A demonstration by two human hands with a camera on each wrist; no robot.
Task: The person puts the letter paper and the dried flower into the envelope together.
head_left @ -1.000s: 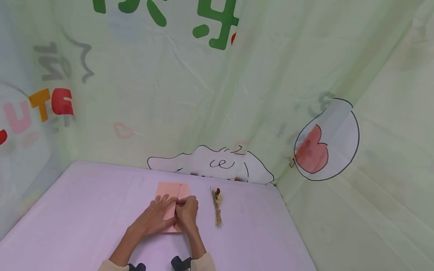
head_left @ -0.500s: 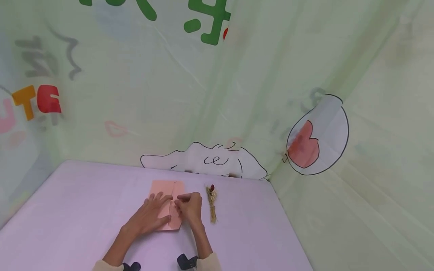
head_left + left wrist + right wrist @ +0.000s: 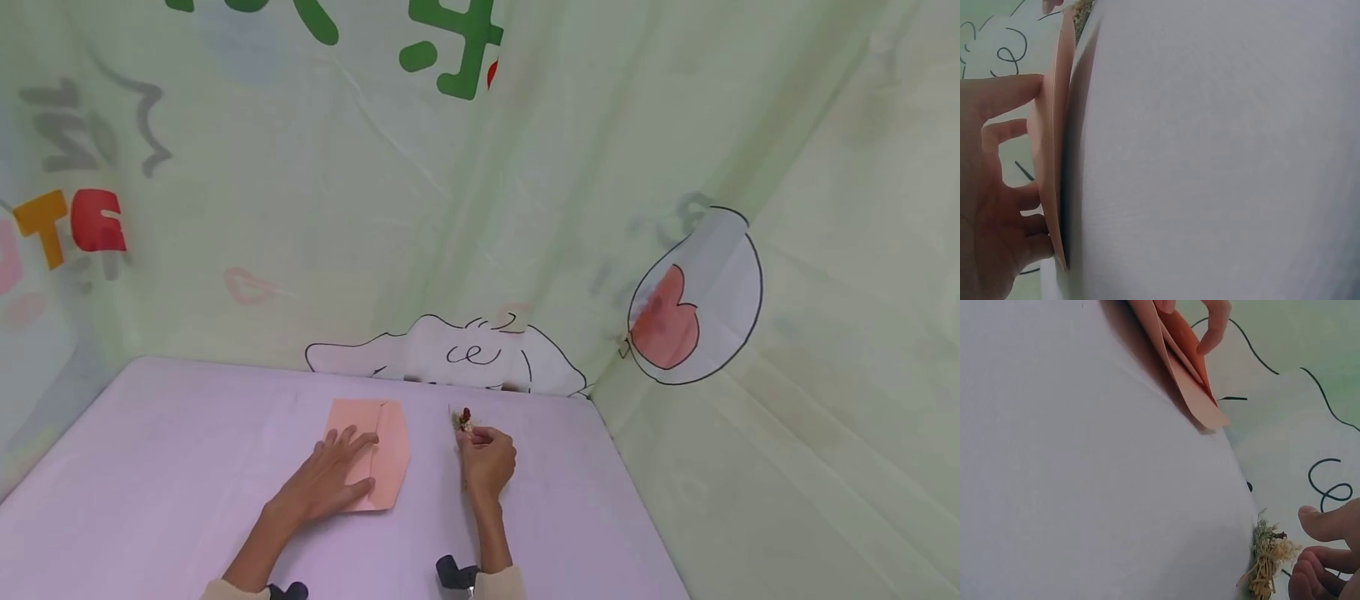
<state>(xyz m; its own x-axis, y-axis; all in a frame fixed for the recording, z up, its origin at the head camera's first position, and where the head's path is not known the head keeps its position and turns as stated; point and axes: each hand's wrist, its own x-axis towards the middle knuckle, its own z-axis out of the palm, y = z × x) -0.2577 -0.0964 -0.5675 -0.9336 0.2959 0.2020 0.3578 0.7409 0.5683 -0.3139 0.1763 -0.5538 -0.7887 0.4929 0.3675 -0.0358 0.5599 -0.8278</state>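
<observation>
A pink paper envelope (image 3: pixel 392 467) lies on the table, its flap side to the right. My left hand (image 3: pixel 324 475) rests on it with fingers spread; in the left wrist view the fingertips (image 3: pixel 1034 87) press its upper face. To the right is a small bunch of dried flowers (image 3: pixel 466 415) with a red bloom, partly covered by my right hand (image 3: pixel 489 462). In the right wrist view the flower bunch (image 3: pixel 1267 556) stands just beside the right hand's thumb and fingers (image 3: pixel 1329 525), which are apart and not closed round it. The envelope's folded layers (image 3: pixel 1194 394) gape slightly there.
The table (image 3: pixel 187 442) has a pale lilac cover. Light green printed curtains (image 3: pixel 300 208) hang behind it and at both sides. Dark wrist mounts (image 3: pixel 456 573) sit at the cuffs.
My right hand has left the envelope's right edge and moved right to the dried flowers. The envelope's right flap now lies outward. My left hand stays on the envelope.
</observation>
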